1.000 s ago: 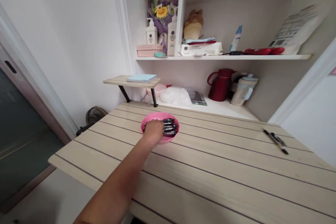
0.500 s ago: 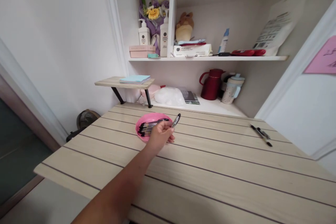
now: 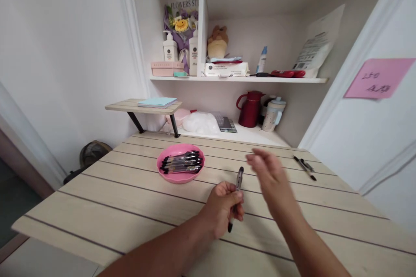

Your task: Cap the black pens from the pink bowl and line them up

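Observation:
My left hand (image 3: pixel 224 207) is closed around a pen (image 3: pixel 239 178), a clear-barrelled one with black ends, held steeply tilted above the table. To its right, my right hand (image 3: pixel 268 173) is open and holds nothing, its fingers stretched toward the pen's upper end without touching it. A pink bowl (image 3: pixel 180 177) stands left of both hands, with several similar pens (image 3: pixel 182 162) lying side by side in it. On the right part of the table lie a few loose pens (image 3: pixel 304 167), one of them apparently in separate parts.
The slatted table (image 3: pixel 136 199) meets a white cabinet at the back. A small raised stand (image 3: pixel 130 106) carries blue paper (image 3: pixel 158 102). Behind are a white plastic bag (image 3: pixel 201 122), a red thermos jug (image 3: pixel 250 109) and a tumbler (image 3: pixel 273 114). Bottles and a plush toy (image 3: pixel 218 42) fill the shelf above.
My left hand has left the bowl, carrying the pen right and toward me. My right hand has come into view beside it. The camera view has shifted right.

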